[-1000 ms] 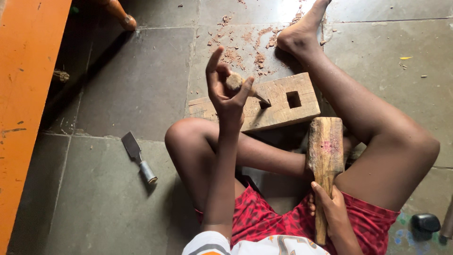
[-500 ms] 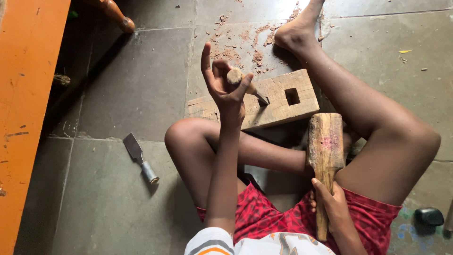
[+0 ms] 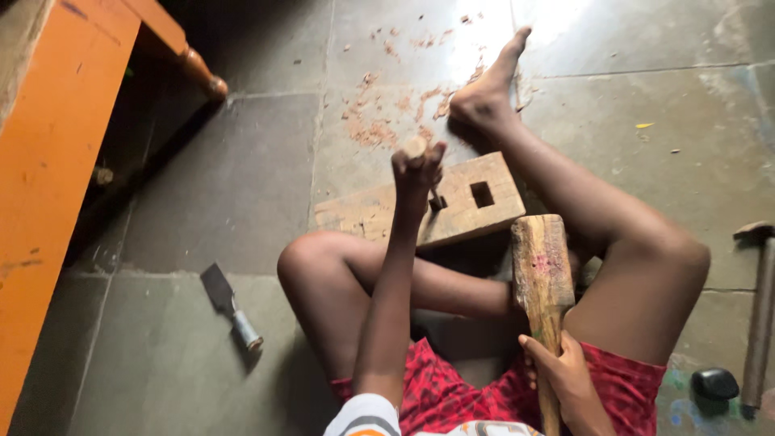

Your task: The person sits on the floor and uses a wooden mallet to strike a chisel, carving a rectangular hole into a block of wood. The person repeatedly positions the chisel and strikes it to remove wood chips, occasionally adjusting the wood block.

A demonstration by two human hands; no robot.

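- Chisel with a rounded wooden handle (image 3: 418,153) stands nearly upright over the pale rectangular wooden block (image 3: 379,216), its metal tip meeting the block's top face just left of a square mortise hole (image 3: 482,194).
- Left hand (image 3: 416,171) is closed in a fist around the chisel's handle, the handle's end showing above the fingers.
- Right hand (image 3: 569,379) is wrapped around the shaft of a heavy wooden mallet (image 3: 542,270) with a long worn rectangular head; the head rises between the person's thighs and sits apart from the chisel.
- The wooden block lies flat on the grey stone floor (image 3: 234,186), resting against the person's bent left leg, with the right foot (image 3: 484,95) planted just beyond its far edge.
- Reddish wood chips (image 3: 379,125) are scattered on the floor beyond the block, near the foot.
- A second, wide-bladed chisel with a metal ferrule (image 3: 230,307) lies on the floor to the left, well apart from both hands.
- An orange-painted wooden bench (image 3: 56,161) runs along the left edge.
- A metal hammer (image 3: 760,311) lies on the floor at the far right, with a small dark rounded object (image 3: 715,383) just beside it.
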